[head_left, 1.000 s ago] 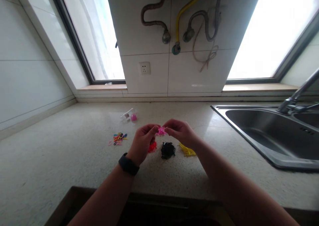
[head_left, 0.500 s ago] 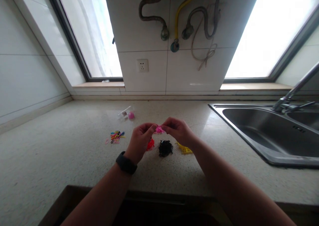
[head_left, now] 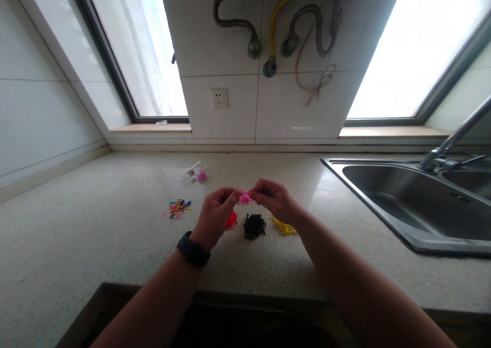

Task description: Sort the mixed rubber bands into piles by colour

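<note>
My left hand (head_left: 216, 216) and my right hand (head_left: 274, 199) meet above the counter, both pinching a small bunch of pink elastic bands (head_left: 244, 198) between their fingertips. Under the hands lie three sorted little heaps: red bands (head_left: 231, 220), black bands (head_left: 254, 226) and yellow bands (head_left: 284, 229). A mixed heap of coloured bands (head_left: 177, 208) lies to the left of my left hand. A black watch (head_left: 193, 249) sits on my left wrist.
A clear plastic bag with a pink item (head_left: 196, 173) lies further back on the speckled counter (head_left: 95, 235). A steel sink (head_left: 414, 204) with a tap (head_left: 452, 143) is at the right. Tiled wall, a socket (head_left: 219, 98), hoses and two windows stand behind.
The hands stay together on the pink bands with only slight finger shifts; the view has tilted a little.
</note>
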`<act>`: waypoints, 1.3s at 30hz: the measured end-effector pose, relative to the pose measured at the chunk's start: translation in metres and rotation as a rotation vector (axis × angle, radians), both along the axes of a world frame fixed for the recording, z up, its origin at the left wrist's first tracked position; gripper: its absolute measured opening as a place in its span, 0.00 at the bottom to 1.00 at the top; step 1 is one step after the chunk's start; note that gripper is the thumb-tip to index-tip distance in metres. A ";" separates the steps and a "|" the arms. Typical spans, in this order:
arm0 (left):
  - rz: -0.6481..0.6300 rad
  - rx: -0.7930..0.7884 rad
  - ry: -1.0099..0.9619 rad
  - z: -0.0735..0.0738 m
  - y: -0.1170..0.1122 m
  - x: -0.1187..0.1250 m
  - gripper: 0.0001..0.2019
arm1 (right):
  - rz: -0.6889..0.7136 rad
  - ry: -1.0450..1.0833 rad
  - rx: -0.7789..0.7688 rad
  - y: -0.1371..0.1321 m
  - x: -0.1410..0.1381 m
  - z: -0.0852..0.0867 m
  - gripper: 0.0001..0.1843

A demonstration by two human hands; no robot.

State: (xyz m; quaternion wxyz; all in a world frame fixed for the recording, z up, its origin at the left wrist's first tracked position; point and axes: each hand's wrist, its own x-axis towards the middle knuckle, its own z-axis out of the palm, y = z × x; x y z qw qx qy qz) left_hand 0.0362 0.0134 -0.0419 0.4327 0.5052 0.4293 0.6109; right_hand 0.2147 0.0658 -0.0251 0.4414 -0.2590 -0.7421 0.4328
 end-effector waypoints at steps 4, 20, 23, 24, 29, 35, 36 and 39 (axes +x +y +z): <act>0.005 -0.011 -0.012 -0.001 0.001 0.000 0.14 | -0.002 -0.016 -0.003 0.000 -0.001 0.000 0.14; 0.098 0.031 -0.232 -0.010 0.011 -0.009 0.15 | -0.461 -1.000 0.386 0.029 -0.009 -0.016 0.14; 0.092 0.024 -0.219 -0.010 0.011 -0.010 0.16 | -0.476 -1.072 0.384 0.033 -0.015 -0.017 0.15; 0.091 0.023 -0.209 -0.010 0.010 -0.010 0.16 | -0.484 -1.079 0.379 0.033 -0.016 -0.017 0.15; 0.112 0.029 -0.096 -0.011 0.008 -0.012 0.16 | -0.543 -1.044 0.337 0.036 -0.009 -0.017 0.17; 0.084 0.168 0.365 -0.007 -0.003 -0.013 0.11 | -0.604 -0.987 0.304 0.036 0.007 -0.020 0.16; 0.048 0.192 0.441 -0.005 -0.007 -0.013 0.10 | -0.611 -0.975 0.294 0.036 0.009 -0.020 0.16; -0.053 0.265 0.637 0.002 -0.022 -0.016 0.08 | -0.625 -0.940 0.274 0.038 0.015 -0.022 0.16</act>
